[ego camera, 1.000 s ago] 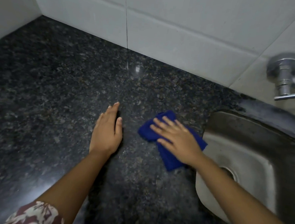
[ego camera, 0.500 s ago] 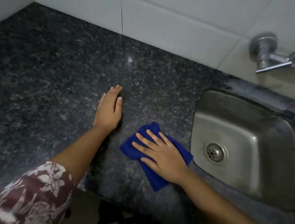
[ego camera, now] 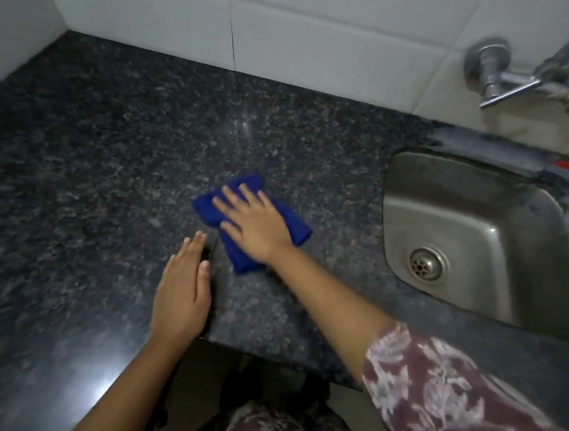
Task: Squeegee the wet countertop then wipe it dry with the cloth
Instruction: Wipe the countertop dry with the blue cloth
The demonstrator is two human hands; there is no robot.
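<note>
Cloth (ego camera: pixel 209 207) under flat, straight-fingered right hand (ego camera: pixel 258 228), left hand (ego camera: pixel 181 292) flat just beside on countertop (ego camera: pixel 91 164).

No readable text — no label, brand or number anywhere.

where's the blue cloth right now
In the head view the blue cloth lies on the countertop under the flat right hand, left of the sink, just beyond the left hand.

Right hand (ego camera: pixel 258 228) presses blue cloth (ego camera: pixel 297 228) flat — dark countertop (ego camera: pixel 91 164).
</note>
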